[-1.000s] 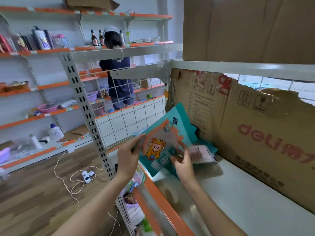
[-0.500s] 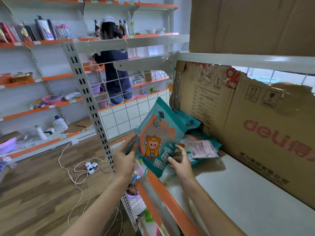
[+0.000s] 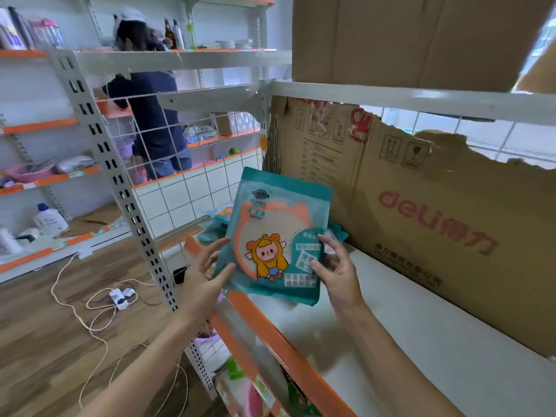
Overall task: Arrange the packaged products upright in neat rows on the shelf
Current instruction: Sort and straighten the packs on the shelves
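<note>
- The packet [image 3: 278, 236] stands upright between the left hand [image 3: 202, 281] and the right hand [image 3: 338, 273].
- More packets [image 3: 221, 216] lie behind it on the shelf [image 3: 406, 341].
- A big cardboard sheet [image 3: 421, 212] stands right of the hands.

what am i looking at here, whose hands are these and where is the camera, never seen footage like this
There is no machine here. A person wears a camera on the head, looking forward and down, so the two arms at the bottom are that person's own. All the pictures come from that one view. The left hand and the right hand hold a teal packet with a cartoon character upright, one hand at each side edge, above a white shelf with an orange front edge. More teal packets lie behind it. A torn cardboard box stands along the back of the shelf. Another person stands at shelves farther off.
</note>
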Demonstrator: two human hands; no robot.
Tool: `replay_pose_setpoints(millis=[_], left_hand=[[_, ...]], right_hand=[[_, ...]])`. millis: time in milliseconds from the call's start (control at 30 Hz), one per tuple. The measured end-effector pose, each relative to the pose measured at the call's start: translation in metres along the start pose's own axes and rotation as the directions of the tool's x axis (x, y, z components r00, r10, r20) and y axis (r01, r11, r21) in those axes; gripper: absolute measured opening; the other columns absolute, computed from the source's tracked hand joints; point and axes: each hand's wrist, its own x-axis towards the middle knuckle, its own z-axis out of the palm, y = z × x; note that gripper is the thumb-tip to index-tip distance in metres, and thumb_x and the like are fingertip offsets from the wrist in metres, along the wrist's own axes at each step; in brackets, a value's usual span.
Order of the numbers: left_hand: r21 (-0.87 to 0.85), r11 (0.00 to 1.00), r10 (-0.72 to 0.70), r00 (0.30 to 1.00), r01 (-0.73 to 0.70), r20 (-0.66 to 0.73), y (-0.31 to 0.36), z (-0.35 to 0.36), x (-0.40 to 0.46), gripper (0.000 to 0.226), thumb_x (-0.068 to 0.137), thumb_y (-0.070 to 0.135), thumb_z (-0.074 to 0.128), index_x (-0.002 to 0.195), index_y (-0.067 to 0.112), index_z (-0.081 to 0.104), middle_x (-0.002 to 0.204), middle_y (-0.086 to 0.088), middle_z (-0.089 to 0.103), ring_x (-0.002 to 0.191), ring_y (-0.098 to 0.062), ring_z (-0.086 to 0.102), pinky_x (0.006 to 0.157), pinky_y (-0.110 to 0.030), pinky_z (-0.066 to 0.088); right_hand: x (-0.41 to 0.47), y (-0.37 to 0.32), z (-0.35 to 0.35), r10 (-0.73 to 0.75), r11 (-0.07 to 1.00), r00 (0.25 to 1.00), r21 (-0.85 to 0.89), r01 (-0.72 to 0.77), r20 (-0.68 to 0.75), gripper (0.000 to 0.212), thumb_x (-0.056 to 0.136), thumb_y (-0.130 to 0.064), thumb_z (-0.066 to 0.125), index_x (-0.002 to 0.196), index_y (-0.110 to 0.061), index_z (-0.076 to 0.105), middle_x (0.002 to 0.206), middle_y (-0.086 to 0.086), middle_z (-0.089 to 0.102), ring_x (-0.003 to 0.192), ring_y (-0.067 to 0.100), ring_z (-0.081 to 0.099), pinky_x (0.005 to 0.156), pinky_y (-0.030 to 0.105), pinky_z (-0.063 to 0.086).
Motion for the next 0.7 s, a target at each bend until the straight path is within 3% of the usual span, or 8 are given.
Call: replay_pose_setpoints(millis=[133, 200, 300, 367, 533, 700], left_hand=[[0.148, 0.987, 0.031, 0.983, -0.058, 0.181, 0.005, 0.015, -0.012, 0.049, 0.081, 0.010, 0.064, 0.110, 0.048, 0.060, 0.110, 0.009, 0.060, 0.083, 0.003, 0.065, 0.063, -0.016, 0.054], [0.190, 0.979, 0.030, 0.972, -0.075, 0.233, 0.004, 0.023, -0.017, 0.045, 0.079, 0.018, 0.064, 0.109, 0.051, 0.060, 0.111, 0.009, 0.060, 0.077, -0.002, 0.066, 0.061, -0.017, 0.054], [0.147, 0.989, -0.016, 0.948, -0.033, 0.318, -0.001, 0.032, -0.026, 0.041, 0.074, 0.025, 0.063, 0.111, 0.043, 0.061, 0.119, -0.003, 0.058, 0.083, -0.014, 0.069, 0.064, -0.028, 0.058], [0.112, 0.993, -0.016, 0.931, -0.027, 0.365, 0.000, 0.041, -0.035, 0.042, 0.075, 0.021, 0.062, 0.114, 0.038, 0.059, 0.122, -0.006, 0.056, 0.082, -0.020, 0.070, 0.066, -0.032, 0.059], [0.048, 0.998, 0.014, 0.911, -0.037, 0.413, 0.006, 0.062, -0.063, 0.043, 0.085, -0.003, 0.056, 0.119, 0.023, 0.053, 0.119, 0.000, 0.054, 0.085, 0.001, 0.065, 0.066, -0.017, 0.055], [-0.017, 1.000, 0.009, 0.885, -0.001, 0.466, 0.003, 0.074, -0.092, 0.042, 0.088, -0.004, 0.053, 0.119, 0.023, 0.053, 0.123, -0.001, 0.055, 0.088, -0.013, 0.068, 0.065, -0.023, 0.057]], right_hand=[[-0.025, -0.018, -0.033, -0.026, 0.992, 0.999, -0.124, 0.028, 0.019, 0.040, 0.088, 0.008, 0.053, 0.108, -0.025, 0.060, 0.109, 0.012, 0.063, 0.096, 0.017, 0.063, 0.066, 0.024, 0.055], [-0.040, -0.025, -0.045, -0.033, 0.987, 0.999, -0.158, 0.034, 0.011, 0.039, 0.088, 0.007, 0.054, 0.109, -0.025, 0.060, 0.109, 0.011, 0.064, 0.097, 0.018, 0.064, 0.067, 0.025, 0.055], [-0.065, -0.033, -0.060, -0.042, 0.982, 0.999, -0.184, 0.036, -0.027, 0.035, 0.087, 0.005, 0.057, 0.109, -0.022, 0.061, 0.106, 0.009, 0.066, 0.094, 0.015, 0.066, 0.068, 0.028, 0.056], [-0.081, -0.036, -0.069, -0.042, 0.973, 0.997, -0.231, 0.026, -0.066, 0.035, 0.085, 0.003, 0.060, 0.108, -0.023, 0.062, 0.105, 0.009, 0.067, 0.096, 0.018, 0.066, 0.070, 0.031, 0.057], [-0.129, -0.046, -0.088, -0.035, 0.958, 0.993, -0.288, 0.001, -0.113, 0.039, 0.085, 0.002, 0.061, 0.111, -0.027, 0.059, 0.109, 0.006, 0.065, 0.096, 0.016, 0.065, 0.071, 0.031, 0.057], [-0.183, -0.056, -0.097, 0.003, 0.943, 0.995, -0.329, -0.037, -0.103, 0.050, 0.085, 0.006, 0.059, 0.121, -0.027, 0.053, 0.117, 0.001, 0.060, 0.097, 0.017, 0.066, 0.070, 0.031, 0.057]])
